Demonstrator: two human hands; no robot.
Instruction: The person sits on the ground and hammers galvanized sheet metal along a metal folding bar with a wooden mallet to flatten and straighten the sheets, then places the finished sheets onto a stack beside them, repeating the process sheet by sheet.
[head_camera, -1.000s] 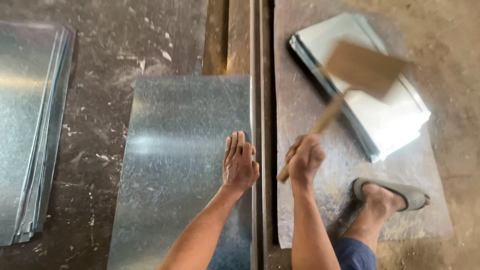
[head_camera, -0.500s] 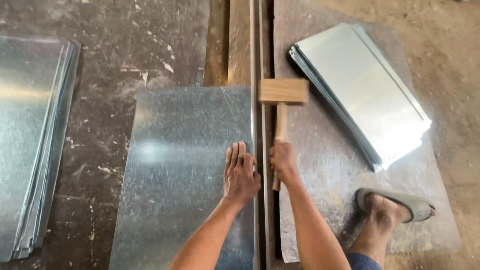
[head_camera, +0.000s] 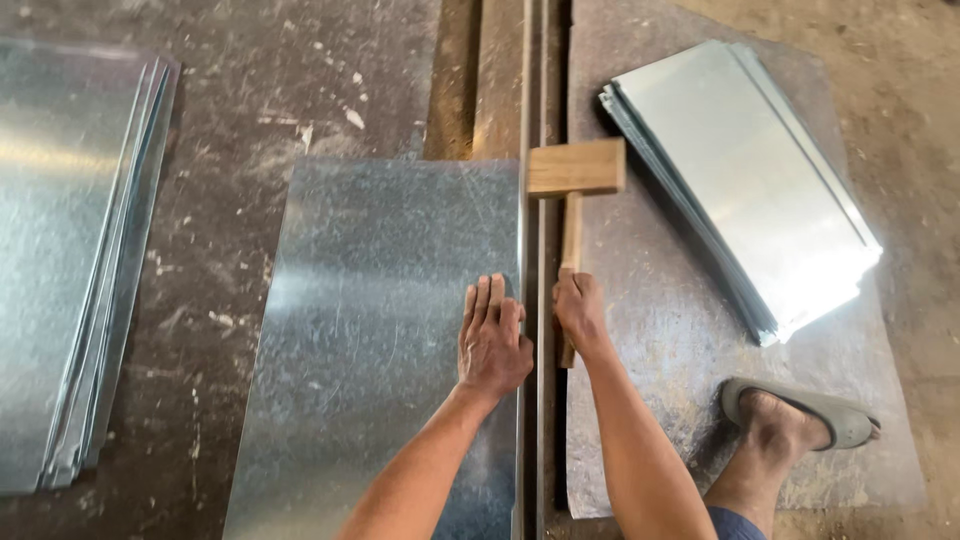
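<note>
We were at the striking step: our right hand (head_camera: 578, 312) was wrapped tight round the handle of a wooden mallet (head_camera: 574, 190), and our left hand (head_camera: 493, 342) lay flat, fingers together and pointing away from us, pressing down a galvanised metal sheet (head_camera: 380, 340) close to its right edge. The mallet's block head sat on or just above the long steel rail (head_camera: 533, 100) along which that edge ran; whether it touched, we could not tell. We judged the sheet's edge was being beaten over along the rail.

The next blow, as we read it, called for keeping the flat hand clear of the head, holding the sheet so it did not creep off the rail, and landing the block square on the edge rather than on a corner.

The mallet's handle ran away from us, almost parallel with the rail, its head at the far end and set crosswise. The sheet lay on the floor (head_camera: 330, 90) with its long axis running the same way, from near us towards the far side.

A stack of similar sheets (head_camera: 70, 250) lay well apart to the left, another stack of folded sheets (head_camera: 745, 180) to the right on a grey mat (head_camera: 660, 330), where our sandalled foot (head_camera: 795, 425) rested.
</note>
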